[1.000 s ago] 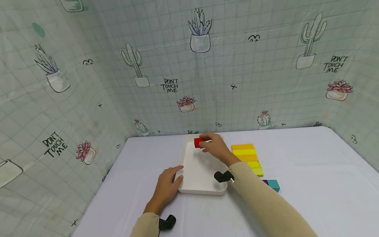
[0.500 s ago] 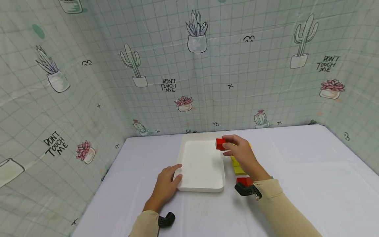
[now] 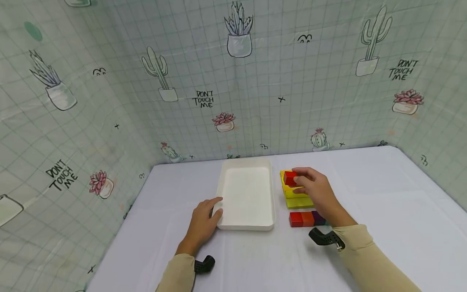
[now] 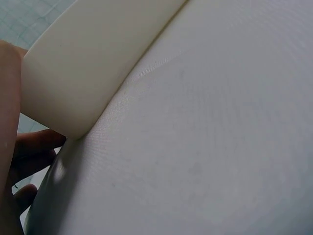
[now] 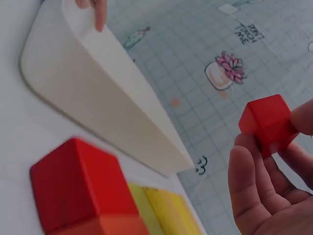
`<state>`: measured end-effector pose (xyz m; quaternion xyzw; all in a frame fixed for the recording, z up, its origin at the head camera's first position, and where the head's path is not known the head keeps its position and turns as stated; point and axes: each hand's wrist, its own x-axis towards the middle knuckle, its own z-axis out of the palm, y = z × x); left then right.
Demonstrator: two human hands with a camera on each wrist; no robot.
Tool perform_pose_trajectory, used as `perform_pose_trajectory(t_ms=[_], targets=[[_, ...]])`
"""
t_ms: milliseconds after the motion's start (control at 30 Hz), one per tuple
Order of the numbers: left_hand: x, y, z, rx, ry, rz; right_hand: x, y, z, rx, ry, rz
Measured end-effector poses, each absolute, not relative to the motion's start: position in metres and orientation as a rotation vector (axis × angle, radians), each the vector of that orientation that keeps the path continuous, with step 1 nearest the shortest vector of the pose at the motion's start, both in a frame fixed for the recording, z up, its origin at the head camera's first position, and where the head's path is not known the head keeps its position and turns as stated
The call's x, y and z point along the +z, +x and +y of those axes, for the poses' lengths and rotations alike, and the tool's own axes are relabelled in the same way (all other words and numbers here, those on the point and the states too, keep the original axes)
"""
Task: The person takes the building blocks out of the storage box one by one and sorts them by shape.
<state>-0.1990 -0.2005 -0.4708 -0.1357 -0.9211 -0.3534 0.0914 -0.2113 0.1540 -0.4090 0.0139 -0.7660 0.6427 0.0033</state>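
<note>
My right hand (image 3: pixel 318 192) pinches a small red cube (image 3: pixel 290 179) between thumb and fingers, held above the yellow blocks (image 3: pixel 300 202); in the right wrist view the cube (image 5: pixel 266 122) sits at the fingertips. At the left long side of a shallow white tray (image 3: pixel 246 227), my left hand (image 3: pixel 201 223) holds the rim, with fingertips over the edge. The left wrist view has the tray's outer wall (image 4: pixel 93 63) close up, other fingers (image 4: pixel 39 142) beside its corner. Nothing lies inside the tray.
Nearer me than the yellow blocks is a row of blocks: red (image 3: pixel 296 219), orange (image 3: pixel 307 219) and purple (image 3: pixel 318 218), with a sliver of teal behind the right wrist. A patterned cloth (image 3: pixel 175 73) hangs behind the white table (image 3: pixel 240 263).
The right hand has carried the red cube from over the tray rightward to above the yellow blocks. The left hand stays on the tray's rim. The near block row has come into clearer view.
</note>
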Motion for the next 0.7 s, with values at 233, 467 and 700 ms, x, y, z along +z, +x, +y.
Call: perform_pose_trajectory(t_ms=[233, 467, 700], targets=[[-0.471, -0.203, -0.2, -1.031, -0.413, -2.748, -0.409, -0.19, 0.176, 1.924, 0.037, -2.433], [-0.474, -0.202, -0.197, -1.055, -0.401, -2.727, -0.413, -0.177, 0.199, 1.775, 0.072, -2.479], [-0.471, -0.201, -0.197, -1.073, -0.376, -2.742, -0.419, -0.172, 0.225, 1.658, 0.107, -2.479]])
